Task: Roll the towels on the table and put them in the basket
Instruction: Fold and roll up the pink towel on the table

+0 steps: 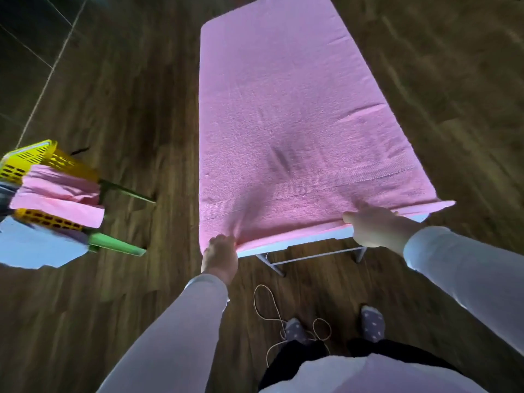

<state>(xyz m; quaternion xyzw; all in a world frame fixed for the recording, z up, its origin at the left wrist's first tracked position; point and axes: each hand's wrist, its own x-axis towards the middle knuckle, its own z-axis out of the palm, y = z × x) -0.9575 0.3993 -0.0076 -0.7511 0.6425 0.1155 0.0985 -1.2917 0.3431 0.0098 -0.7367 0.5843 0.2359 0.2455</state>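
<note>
Both hands, left hand [220,252] and right hand [371,226], pinch pink towel [297,123] edge.

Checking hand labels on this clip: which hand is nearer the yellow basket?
Left. The left hand grips the near left corner of the pink towel, on the side facing the yellow basket. The right hand holds the towel's near edge further right, farther away.

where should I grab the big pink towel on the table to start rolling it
Take the large pink terry towel by its near short edge, at both corners, from the table's near end. It lies flat lengthwise, and the left hand and right hand already grip there.
</note>
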